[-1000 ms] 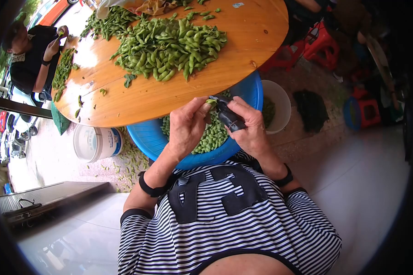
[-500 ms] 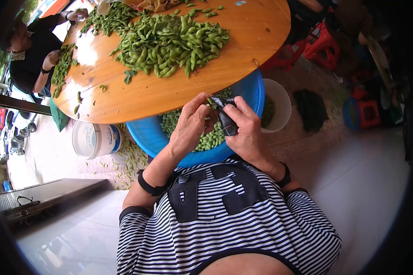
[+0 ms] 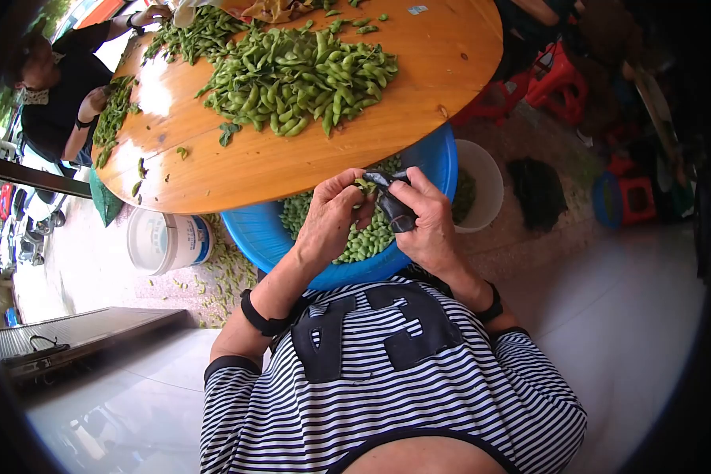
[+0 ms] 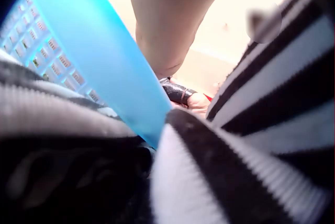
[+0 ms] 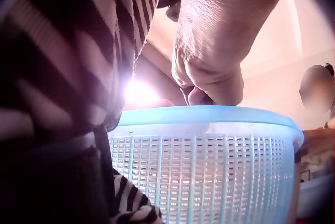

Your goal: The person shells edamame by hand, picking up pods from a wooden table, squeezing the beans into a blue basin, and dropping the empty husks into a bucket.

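Note:
In the head view, my left hand (image 3: 329,213) pinches a green soybean pod (image 3: 366,186) between thumb and fingers over a blue basket (image 3: 265,246). My right hand (image 3: 426,217) meets the pod from the other side, its fingers curled. A shiny black covering (image 3: 396,212), shaped like a finger sleeve, sits on the right hand's fingers, its tip at the pod. Below both hands, shelled green beans (image 3: 367,243) lie in the basket. In the right wrist view, the right hand (image 5: 209,72) shows above the rim of the basket (image 5: 209,114).
A wooden table (image 3: 426,95) carries a heap of soybean pods (image 3: 300,83). Another person (image 3: 59,103) sits at its left. White buckets (image 3: 146,241) (image 3: 490,197) stand either side of the basket. Pods litter the floor (image 3: 233,276). Red stools (image 3: 557,87) stand at the right.
My hands have stayed close together over the basket, with small shifts of the fingers at the pod. The other person's raised hands have come down to the pods on the table.

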{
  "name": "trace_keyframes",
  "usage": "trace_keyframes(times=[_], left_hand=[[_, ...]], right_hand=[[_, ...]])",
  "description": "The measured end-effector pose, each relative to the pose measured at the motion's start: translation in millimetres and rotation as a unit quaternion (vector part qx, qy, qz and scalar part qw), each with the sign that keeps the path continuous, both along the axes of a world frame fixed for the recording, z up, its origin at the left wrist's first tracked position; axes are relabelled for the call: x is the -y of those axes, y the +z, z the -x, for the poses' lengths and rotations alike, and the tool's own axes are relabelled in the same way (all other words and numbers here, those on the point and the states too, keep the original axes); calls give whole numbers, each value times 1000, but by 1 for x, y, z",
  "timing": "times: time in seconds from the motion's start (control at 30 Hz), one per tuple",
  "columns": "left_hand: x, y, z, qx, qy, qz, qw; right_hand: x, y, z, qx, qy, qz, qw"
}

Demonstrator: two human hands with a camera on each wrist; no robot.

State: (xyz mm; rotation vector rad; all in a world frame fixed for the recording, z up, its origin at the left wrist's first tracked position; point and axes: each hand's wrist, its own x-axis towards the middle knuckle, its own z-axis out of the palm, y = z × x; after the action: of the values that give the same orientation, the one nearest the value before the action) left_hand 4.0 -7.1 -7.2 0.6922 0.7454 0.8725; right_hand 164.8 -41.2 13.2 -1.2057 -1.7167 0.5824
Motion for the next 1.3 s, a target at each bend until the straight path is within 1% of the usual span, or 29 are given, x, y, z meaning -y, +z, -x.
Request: trace_keyframes(times=[0.07,0.1,0.13,0.17,0.2,0.23,0.27,0.3,0.33,0.37,0.4,0.43,0.5,0.53,0.57,0.6,0.63,0.77,0.8,0.83,0.9,0.93,0.97,1.0,1.03,1.07,1.1,1.17,1.3], left_hand=[[-4,-1,5,-6,-65,-39,997],[-4,-2,8,-7,-63,-40,997],[-2,-3,11,-83,-104,-120,984],[0,-3,14,-159,-143,-197,957],[0,11,18,-282,-196,-248,906],[-1,17,23,-283,-194,-249,905],[-3,21,28,-306,-190,-343,868],[-6,26,34,-326,-184,-432,821],[-12,32,39,-353,-116,-442,817],[-20,29,44,-349,-50,-382,854],[-28,35,48,-396,11,-336,855],[-43,33,51,-487,89,-434,753],[-65,31,56,-554,166,-511,636],[-71,28,55,-553,166,-513,635],[-75,25,55,-579,152,-509,619],[-77,25,55,-604,138,-505,601],[-76,26,54,-604,138,-506,599],[-65,26,51,-630,152,-495,578],[-64,25,52,-632,160,-500,570],[-64,25,52,-630,159,-502,570],[-63,30,51,-529,181,-484,673],[-56,40,48,-497,164,-433,733],[-49,44,44,-496,161,-435,734],[-43,46,39,-376,128,-342,852],[-36,48,36,-242,90,-236,937],[-28,50,32,-210,49,-185,959],[-24,48,28,-210,48,-184,959],[-16,40,19,-139,4,-133,981],[-10,29,7,-113,17,-117,987]], right_hand=[[-2,6,-8,-3,-4,6,1000],[-3,8,-14,-6,-9,14,1000],[-5,7,-22,5,-34,2,999],[-5,12,-33,2,-63,9,998],[-5,14,-47,29,-106,-4,994],[-7,19,-59,24,-137,-32,990],[-6,16,-79,132,-206,-61,968],[-3,19,-92,194,-253,-17,948],[-2,15,-107,213,-273,-10,938],[0,11,-116,233,-294,-3,927],[2,12,-120,233,-292,-5,927],[4,13,-122,231,-297,26,926],[5,13,-121,227,-301,55,924],[5,11,-117,223,-299,53,926],[4,10,-113,219,-296,52,928],[3,15,-108,217,-280,87,931],[1,15,-103,216,-280,86,931],[-7,18,-73,108,-170,-7,980],[-9,15,-67,88,-146,5,985],[-10,11,-61,69,-121,18,990],[-12,12,-46,-8,-65,68,996],[-12,12,-38,-48,-46,85,994],[-13,13,-30,-87,-27,103,990],[-13,14,-25,-97,-8,138,986],[-13,15,-22,-106,12,173,979],[-13,14,-19,-160,44,226,960],[-13,14,-16,-160,42,227,960],[-13,15,-10,-214,69,218,950],[-10,10,-12,-203,63,237,948]])
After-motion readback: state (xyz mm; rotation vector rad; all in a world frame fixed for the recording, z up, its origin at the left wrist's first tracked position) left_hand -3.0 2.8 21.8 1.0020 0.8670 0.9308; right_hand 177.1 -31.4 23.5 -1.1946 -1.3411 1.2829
